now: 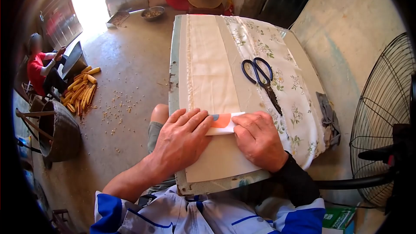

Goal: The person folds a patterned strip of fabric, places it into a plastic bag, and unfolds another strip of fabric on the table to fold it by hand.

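Note:
A small folded white cloth (223, 123) with an orange and grey-blue print lies across the near part of the table. My left hand (184, 136) rests flat over its left end, fingers stretched out and close together. At the other end, my right hand (260, 136) is closed, its curled fingers and thumb gripping the cloth's edge. Beneath both hands is a long cream fabric strip (212, 65) running away from me. Scissors (264, 80) with dark blue handles lie beyond my right hand, blades pointing toward me, on a white floral fabric (286, 73).
Dark crumpled cloth (328, 119) hangs at the table's right edge, near a large fan (381, 117). On the left, a seated person in red (41, 69) works beside piled corn cobs (80, 91). A woven basket (58, 132) stands closer, with loose kernels scattered on the floor (130, 52).

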`<state>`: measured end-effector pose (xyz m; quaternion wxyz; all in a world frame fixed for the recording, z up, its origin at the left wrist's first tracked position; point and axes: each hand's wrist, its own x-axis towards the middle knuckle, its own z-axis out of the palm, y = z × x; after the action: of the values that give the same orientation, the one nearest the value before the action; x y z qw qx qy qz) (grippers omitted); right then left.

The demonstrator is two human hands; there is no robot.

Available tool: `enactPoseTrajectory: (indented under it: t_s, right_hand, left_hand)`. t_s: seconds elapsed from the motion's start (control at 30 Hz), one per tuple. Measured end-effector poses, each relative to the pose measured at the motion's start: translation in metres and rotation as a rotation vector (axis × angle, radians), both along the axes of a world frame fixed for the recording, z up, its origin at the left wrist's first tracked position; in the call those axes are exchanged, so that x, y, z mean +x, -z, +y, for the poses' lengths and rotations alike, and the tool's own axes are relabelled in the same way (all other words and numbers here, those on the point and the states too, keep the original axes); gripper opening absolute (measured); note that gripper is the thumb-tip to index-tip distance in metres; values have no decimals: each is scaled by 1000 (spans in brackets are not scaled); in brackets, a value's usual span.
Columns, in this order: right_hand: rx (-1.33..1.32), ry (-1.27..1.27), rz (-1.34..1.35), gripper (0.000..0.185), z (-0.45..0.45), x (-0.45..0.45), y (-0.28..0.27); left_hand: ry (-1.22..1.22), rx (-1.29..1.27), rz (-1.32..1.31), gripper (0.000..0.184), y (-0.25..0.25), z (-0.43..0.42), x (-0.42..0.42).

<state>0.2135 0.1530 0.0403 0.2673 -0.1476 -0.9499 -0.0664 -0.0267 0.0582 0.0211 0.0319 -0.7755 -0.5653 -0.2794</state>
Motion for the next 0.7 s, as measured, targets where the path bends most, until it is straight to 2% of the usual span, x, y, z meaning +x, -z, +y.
enactPoseTrajectory:
  t_s: [0.2,0.53,0.7]
  right_hand:
    - [-77,-32,47,24,-6,6,-1]
    - [-175,-79,1,38,-17,21,2]
    - [-235,-96,31,40,-10,24,6]
  left_hand:
    - [37,71,-10,27,-2,-4,4]
    - [48,76,-17,25,-8,-37,18]
    - [37,36,-75,32,-10,-42,15]
